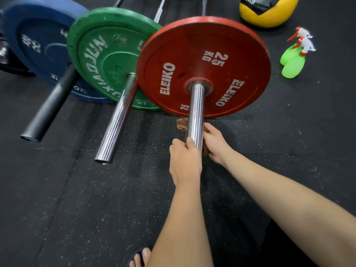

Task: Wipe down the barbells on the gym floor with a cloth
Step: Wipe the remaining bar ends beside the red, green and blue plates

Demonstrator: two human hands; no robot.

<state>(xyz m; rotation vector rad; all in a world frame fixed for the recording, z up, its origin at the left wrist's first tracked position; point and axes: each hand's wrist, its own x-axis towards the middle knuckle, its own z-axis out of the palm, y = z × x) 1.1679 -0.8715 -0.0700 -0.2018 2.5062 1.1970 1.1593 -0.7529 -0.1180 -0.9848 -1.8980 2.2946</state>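
Note:
Three barbells lie side by side on the black rubber floor. The nearest has a chrome sleeve (196, 110) sticking out of a red 25 kg plate (227, 74). My left hand (185, 160) grips the end of that sleeve, thumb on top. My right hand (215, 145) holds a brown cloth (182, 123) against the underside and right side of the same sleeve; most of the cloth is hidden behind the bar. The middle bar has a chrome sleeve (117, 120) and a green plate (104, 54). The far bar has a black sleeve (50, 106) and a blue plate (38, 41).
Two green spray bottles (294, 58) with white and red triggers lie on the floor to the right of the red plate. A yellow and black medicine ball (269, 12) sits at the top right. My sandalled foot (140, 257) shows at the bottom edge.

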